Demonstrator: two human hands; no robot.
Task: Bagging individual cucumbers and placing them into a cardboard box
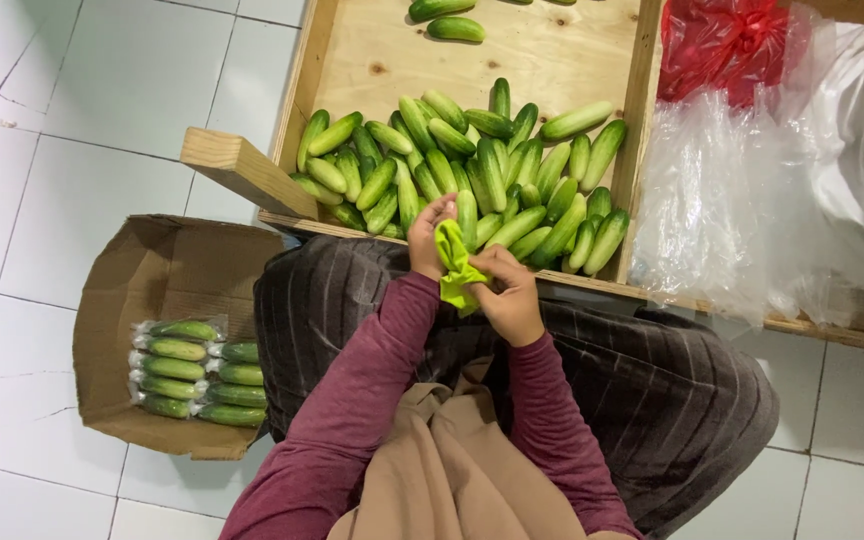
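Head view: left hand [430, 235] and right hand [508, 298] both pinch a yellow-green cloth [456, 265] (long axis upright) at the wooden tray [642, 110] near edge, loose cucumbers [472, 170] just beyond.

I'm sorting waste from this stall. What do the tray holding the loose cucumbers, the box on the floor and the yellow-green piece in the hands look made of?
Tray: bare unfinished wood, with visible grain and knots. Box: brown corrugated cardboard, matte, with creased flaps. Yellow-green piece, held by the left hand and right hand: soft and crumpled, probably thin plastic film or cloth; I cannot tell which.
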